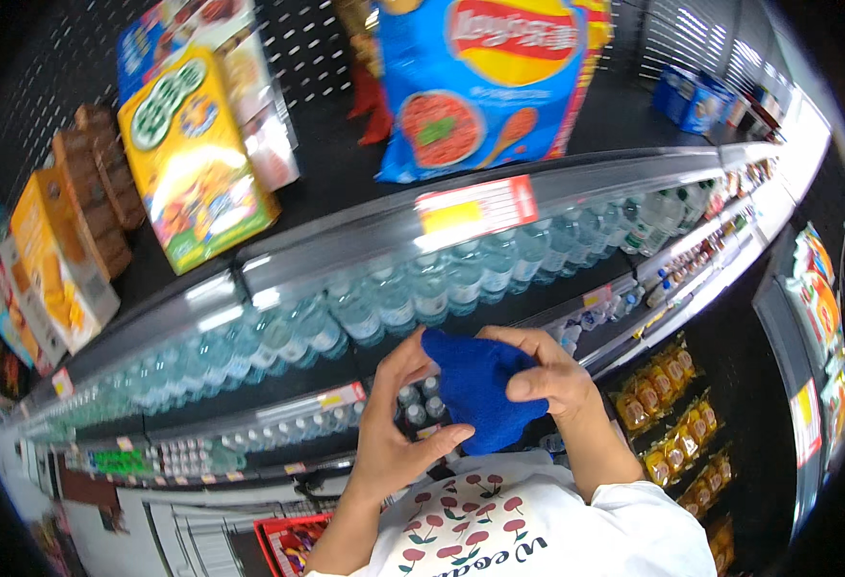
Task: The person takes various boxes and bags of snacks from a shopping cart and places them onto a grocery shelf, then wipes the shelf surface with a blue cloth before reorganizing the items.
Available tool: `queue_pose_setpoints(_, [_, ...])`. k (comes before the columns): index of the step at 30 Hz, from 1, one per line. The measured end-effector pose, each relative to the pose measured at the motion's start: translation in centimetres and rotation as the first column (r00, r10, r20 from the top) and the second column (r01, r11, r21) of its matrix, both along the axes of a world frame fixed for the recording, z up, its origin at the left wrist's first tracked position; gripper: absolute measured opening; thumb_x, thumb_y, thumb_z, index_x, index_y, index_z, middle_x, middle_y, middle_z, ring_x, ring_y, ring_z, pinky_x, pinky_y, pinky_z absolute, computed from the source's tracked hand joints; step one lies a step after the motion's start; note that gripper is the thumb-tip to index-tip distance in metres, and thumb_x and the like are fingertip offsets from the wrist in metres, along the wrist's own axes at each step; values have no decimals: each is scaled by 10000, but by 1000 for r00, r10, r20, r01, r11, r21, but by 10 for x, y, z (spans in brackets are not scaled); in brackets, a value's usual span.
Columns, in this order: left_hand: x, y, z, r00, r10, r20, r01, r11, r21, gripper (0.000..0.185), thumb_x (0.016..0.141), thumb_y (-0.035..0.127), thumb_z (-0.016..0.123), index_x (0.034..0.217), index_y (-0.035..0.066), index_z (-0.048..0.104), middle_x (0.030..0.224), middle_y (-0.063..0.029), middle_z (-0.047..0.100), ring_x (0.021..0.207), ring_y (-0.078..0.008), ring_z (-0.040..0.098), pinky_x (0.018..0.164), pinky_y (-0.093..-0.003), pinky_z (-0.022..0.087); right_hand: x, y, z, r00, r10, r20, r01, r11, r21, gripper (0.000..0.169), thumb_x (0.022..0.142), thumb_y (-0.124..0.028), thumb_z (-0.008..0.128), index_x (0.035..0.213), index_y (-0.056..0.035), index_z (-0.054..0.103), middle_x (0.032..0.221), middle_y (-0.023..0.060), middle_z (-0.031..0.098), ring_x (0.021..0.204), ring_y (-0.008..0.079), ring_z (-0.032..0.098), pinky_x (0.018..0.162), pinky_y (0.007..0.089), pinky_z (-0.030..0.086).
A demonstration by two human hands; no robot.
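Observation:
A folded blue cloth is held up in front of my shirt, between both hands. My left hand has its fingertips at the cloth's upper left corner and its thumb near the lower left edge. My right hand grips the cloth from the right, thumb on its face and fingers behind it. Beyond the hands, plastic water bottles stand in a long row on a store shelf. Above them, on the top shelf, are a blue bag of Lay's chips and a yellow box.
A shelf edge with a price tag runs across the view. A red basket is at the lower left. Packaged baked goods hang or lie at the right, near another shelf with orange and white packs.

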State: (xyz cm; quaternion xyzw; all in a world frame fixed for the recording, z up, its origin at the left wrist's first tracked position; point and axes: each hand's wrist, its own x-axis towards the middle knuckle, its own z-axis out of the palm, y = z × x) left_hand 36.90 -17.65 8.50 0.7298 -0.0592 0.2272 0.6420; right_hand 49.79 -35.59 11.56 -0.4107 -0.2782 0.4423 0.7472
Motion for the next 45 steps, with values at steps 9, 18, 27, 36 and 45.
queue_pose_setpoints(9, [-62,33,-55,966,61,-252,-205,776,-596,424,825,65,822,1206,15,642,1146,-93,700,1043,-158,653,953,-347,515,-16,57,-53,903,342,261,-292,932,-213,541,854,-124,816,1328,16,595,1197,73,642,1095,140,595,958,292,490])
queue_pose_setpoints(18, [-141,24,-138,879,278,-388,-453,740,-497,174,925,76,746,1052,36,633,973,30,646,900,-40,567,800,-220,475,-32,91,-135,846,448,291,-252,815,-521,251,903,-89,759,1128,2,699,998,19,689,893,90,635,798,238,516])
queue_pose_setpoints(27, [-216,-14,-232,546,557,-626,-804,559,-203,144,901,38,696,1026,-3,638,835,-61,657,815,-131,596,788,-294,484,-92,138,-206,512,755,409,-330,613,-718,185,932,-117,707,1084,-11,703,895,35,677,803,83,612,726,245,500])
queue_pose_setpoints(36, [-284,28,-232,400,633,-663,-873,484,-64,201,858,-43,631,1045,-4,696,913,-75,715,875,-140,674,814,-285,528,-157,179,-280,495,714,495,-411,695,-590,192,925,-72,690,1109,-20,703,909,77,693,771,113,630,690,268,497])
queue_pose_setpoints(45, [-331,-9,-345,205,764,-612,-758,520,395,319,753,57,725,1072,69,731,1080,-108,730,1065,-324,650,961,-424,488,-201,182,-363,-3,641,767,-422,695,-582,324,860,-67,708,1183,-95,697,1253,88,660,1188,301,579,1013,408,476])
